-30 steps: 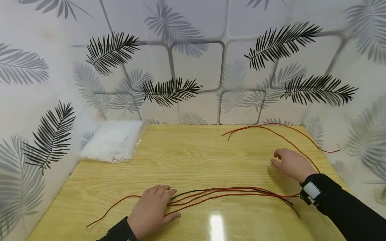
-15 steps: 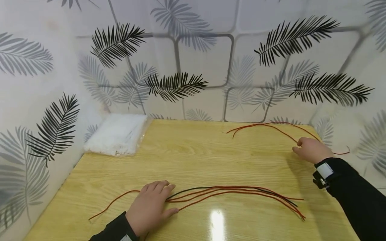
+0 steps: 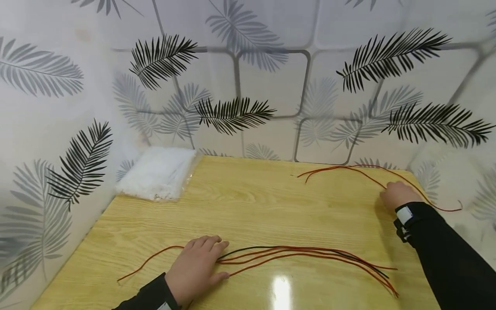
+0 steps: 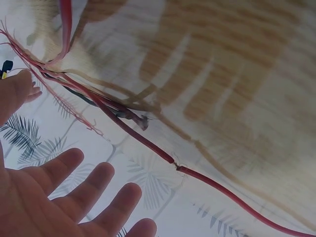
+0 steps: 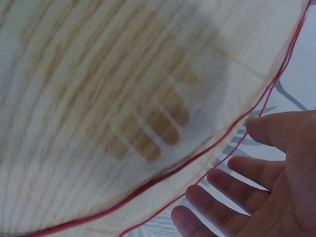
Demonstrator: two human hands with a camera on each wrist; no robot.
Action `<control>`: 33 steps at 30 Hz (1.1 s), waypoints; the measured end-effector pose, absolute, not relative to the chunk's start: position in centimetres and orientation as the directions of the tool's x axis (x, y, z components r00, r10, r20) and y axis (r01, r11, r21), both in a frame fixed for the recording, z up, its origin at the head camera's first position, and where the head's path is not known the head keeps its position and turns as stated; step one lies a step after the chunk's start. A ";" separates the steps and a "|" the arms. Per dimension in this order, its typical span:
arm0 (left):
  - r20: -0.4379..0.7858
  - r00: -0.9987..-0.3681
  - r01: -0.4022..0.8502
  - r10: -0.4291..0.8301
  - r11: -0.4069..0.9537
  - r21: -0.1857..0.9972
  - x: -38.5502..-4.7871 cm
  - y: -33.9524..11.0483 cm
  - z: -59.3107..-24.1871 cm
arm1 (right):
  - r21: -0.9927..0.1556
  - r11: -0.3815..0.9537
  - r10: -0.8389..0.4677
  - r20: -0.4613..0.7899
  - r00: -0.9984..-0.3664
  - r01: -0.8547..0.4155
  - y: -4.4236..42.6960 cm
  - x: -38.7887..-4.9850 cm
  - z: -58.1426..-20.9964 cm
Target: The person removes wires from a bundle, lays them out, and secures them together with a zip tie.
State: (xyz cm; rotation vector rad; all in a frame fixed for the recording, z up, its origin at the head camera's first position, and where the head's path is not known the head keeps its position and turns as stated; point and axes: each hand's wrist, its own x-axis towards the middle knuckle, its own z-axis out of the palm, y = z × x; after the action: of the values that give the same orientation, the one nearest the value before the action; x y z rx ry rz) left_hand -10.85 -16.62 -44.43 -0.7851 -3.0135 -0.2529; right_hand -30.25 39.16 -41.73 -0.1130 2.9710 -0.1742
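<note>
In the head view, my left hand (image 3: 195,271) lies over the left part of a loose bundle of thin red wires (image 3: 294,254) and a black wire (image 3: 248,248). Seen from the left wrist, its fingers are spread and loosely bent beside the wires; one red wire (image 4: 224,194) has a break in its covering with fine strands showing. At the back right, my right hand (image 3: 399,196) is at a pair of longer red wires (image 3: 329,168). The right wrist view has its fingers extended and apart, next to the red wire (image 5: 173,171), with no grip visible.
A clear bag of white material (image 3: 156,172) lies at the back left of the wooden table (image 3: 248,206). Leaf-patterned sheeting (image 3: 263,142) rises behind the table and along its sides. A light glare sits near the front.
My right hand has moved back and to the right, from above the table to the far red wires. My left hand has stayed on the near bundle. The head view has shifted slightly.
</note>
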 end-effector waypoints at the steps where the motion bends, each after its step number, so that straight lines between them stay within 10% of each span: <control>1: 0.052 -0.872 0.489 0.487 0.859 0.152 -10.8 -16.5 -44.5 | -0.125 0.991 -0.076 -0.171 -0.982 -0.055 39.3 -30.0 -41.9; 33: 0.061 -0.861 0.507 0.504 0.846 0.166 -10.1 -15.1 -44.4 | -0.221 0.881 -0.438 -0.044 -0.898 -0.419 30.6 -22.2 -44.4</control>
State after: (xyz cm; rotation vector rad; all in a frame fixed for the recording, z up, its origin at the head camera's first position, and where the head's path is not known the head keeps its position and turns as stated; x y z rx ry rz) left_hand -10.15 -15.07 -44.37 -0.8225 -3.0033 -0.2760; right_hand -22.20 30.56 -44.43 -0.6748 2.9567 -0.3152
